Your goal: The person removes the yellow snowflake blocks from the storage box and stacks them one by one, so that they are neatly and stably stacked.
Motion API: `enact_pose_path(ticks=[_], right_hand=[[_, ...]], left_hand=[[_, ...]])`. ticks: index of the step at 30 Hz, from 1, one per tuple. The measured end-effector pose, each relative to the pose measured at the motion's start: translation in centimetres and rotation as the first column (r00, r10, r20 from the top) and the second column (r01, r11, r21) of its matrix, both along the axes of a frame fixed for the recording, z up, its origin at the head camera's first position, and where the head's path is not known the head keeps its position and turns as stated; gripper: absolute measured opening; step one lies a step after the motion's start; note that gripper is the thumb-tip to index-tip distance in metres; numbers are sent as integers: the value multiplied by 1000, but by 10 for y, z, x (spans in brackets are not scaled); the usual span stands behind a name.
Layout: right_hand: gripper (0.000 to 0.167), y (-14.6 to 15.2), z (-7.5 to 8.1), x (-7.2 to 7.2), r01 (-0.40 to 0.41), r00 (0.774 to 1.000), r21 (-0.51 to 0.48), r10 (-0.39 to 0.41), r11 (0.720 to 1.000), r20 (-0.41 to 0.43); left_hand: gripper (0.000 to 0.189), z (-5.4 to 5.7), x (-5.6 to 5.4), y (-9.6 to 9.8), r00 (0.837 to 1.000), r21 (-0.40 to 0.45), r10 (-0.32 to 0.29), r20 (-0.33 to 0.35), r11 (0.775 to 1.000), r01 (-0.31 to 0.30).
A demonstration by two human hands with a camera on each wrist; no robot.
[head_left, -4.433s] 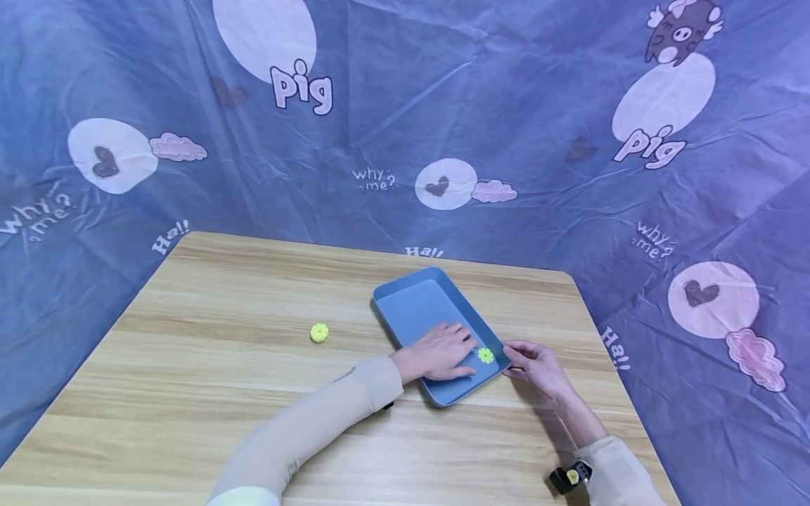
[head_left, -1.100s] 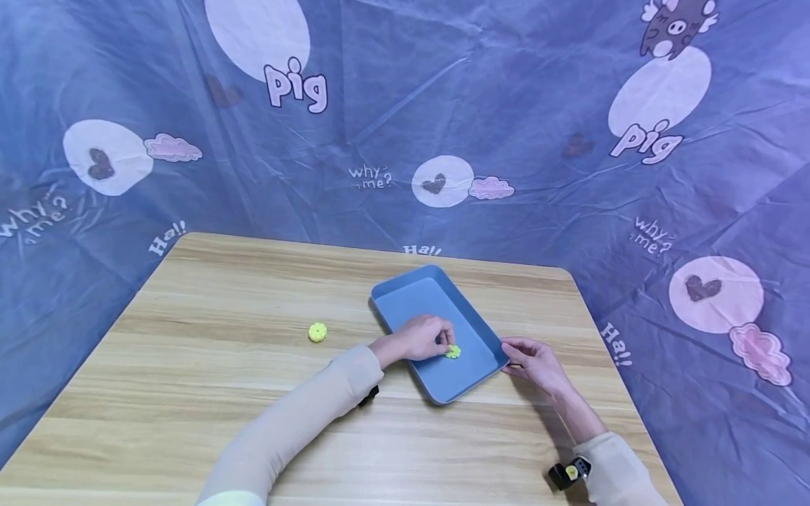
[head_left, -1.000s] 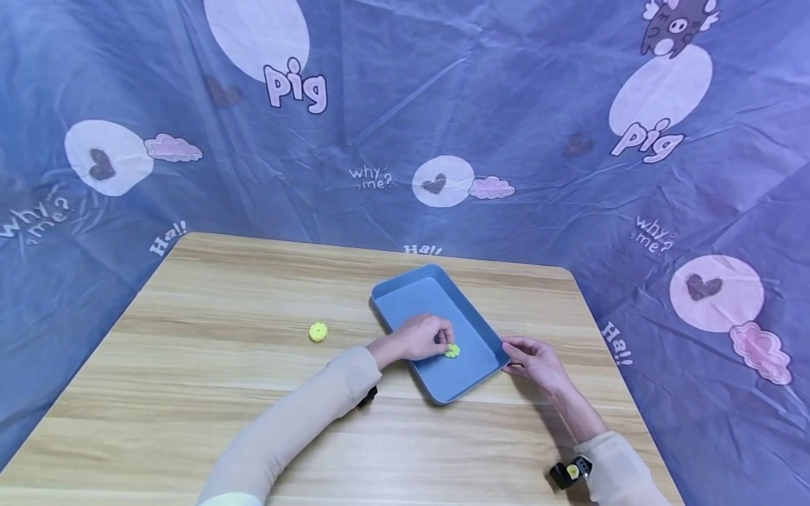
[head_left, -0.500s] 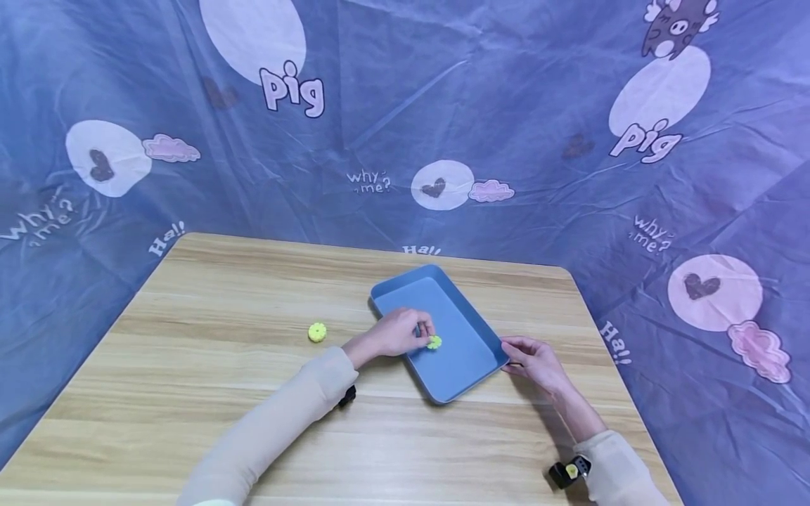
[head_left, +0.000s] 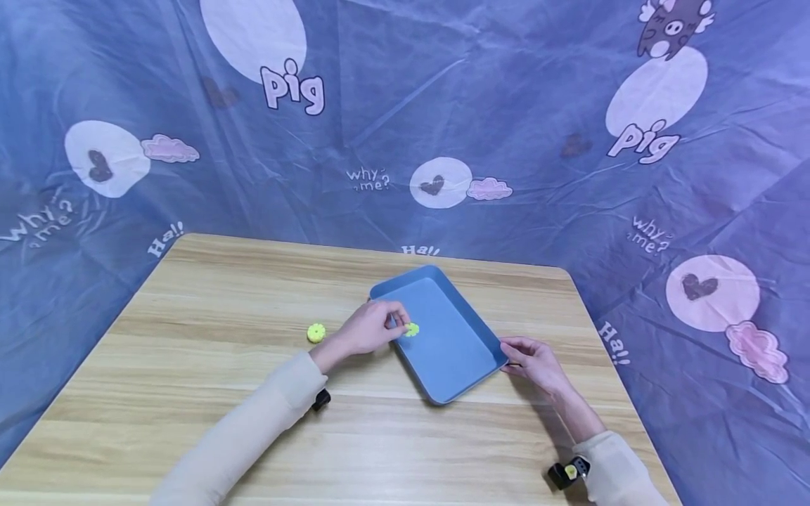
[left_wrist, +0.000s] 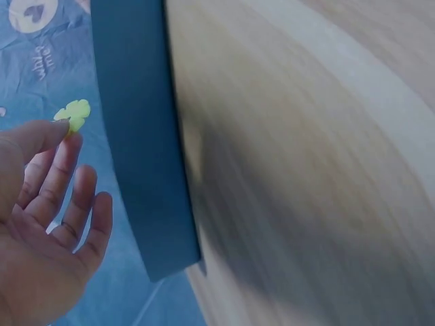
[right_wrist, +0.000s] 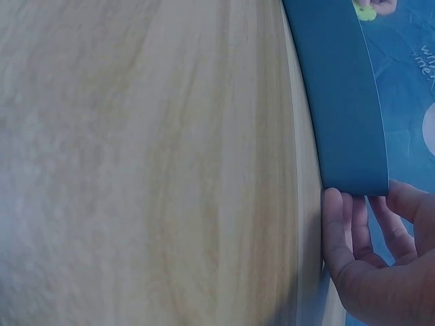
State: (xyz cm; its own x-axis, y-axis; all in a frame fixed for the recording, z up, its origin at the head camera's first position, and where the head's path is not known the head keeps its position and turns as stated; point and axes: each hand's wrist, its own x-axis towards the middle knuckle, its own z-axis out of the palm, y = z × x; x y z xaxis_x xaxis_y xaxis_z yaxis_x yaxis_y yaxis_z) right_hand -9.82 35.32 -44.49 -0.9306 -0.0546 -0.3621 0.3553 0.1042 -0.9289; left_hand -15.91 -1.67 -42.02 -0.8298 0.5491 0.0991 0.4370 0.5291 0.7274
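Note:
My left hand (head_left: pixel 373 329) pinches a thin yellow-green flower-shaped disc (head_left: pixel 412 329) between thumb and fingertips, over the left side of the blue tray (head_left: pixel 446 358). In the left wrist view the disc (left_wrist: pixel 75 114) stands above the level of the tray's outer wall (left_wrist: pixel 139 136), and the other fingers are loosely bent. My right hand (head_left: pixel 535 364) grips the tray's near right corner. In the right wrist view the thumb is at the rim and fingers (right_wrist: pixel 333 224) lie under the corner of the tray (right_wrist: pixel 346 102).
A second yellow-green flower-shaped piece (head_left: pixel 316 333), thicker in look, lies on the wooden table (head_left: pixel 240 295) left of the tray, close to my left wrist. Blue printed cloth (head_left: pixel 380 126) hangs behind and beside the table.
My left hand, flat in the tray beside the disc at first, has picked the disc up and moved left and away with it. My right hand stays at the tray corner.

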Motion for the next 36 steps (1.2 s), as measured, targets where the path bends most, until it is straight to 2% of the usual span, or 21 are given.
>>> enact_pose_path(ticks=[9,14,21,29,36], right_hand=[[25,3,-3,-1,-15,1000,15,15,1000,-7],[34,3,-3,-1,-21,1000,20,21,1000,-4],[35,3,-3,0,-21,1000,13,21,1000,-8],[36,8,-7,-1,-36,999,11,37,999,-22],[35,8,-8,-2,-37,999,15,38,999,-23]], left_hand=[[9,9,5,-22,996,37,92,17,995,-92],[11,11,7,-33,990,57,141,26,988,-142],[12,11,13,-55,978,107,207,24,972,-209],[12,7,21,-80,958,124,284,23,950,-285],[14,2,21,-105,935,132,343,92,926,-353]])
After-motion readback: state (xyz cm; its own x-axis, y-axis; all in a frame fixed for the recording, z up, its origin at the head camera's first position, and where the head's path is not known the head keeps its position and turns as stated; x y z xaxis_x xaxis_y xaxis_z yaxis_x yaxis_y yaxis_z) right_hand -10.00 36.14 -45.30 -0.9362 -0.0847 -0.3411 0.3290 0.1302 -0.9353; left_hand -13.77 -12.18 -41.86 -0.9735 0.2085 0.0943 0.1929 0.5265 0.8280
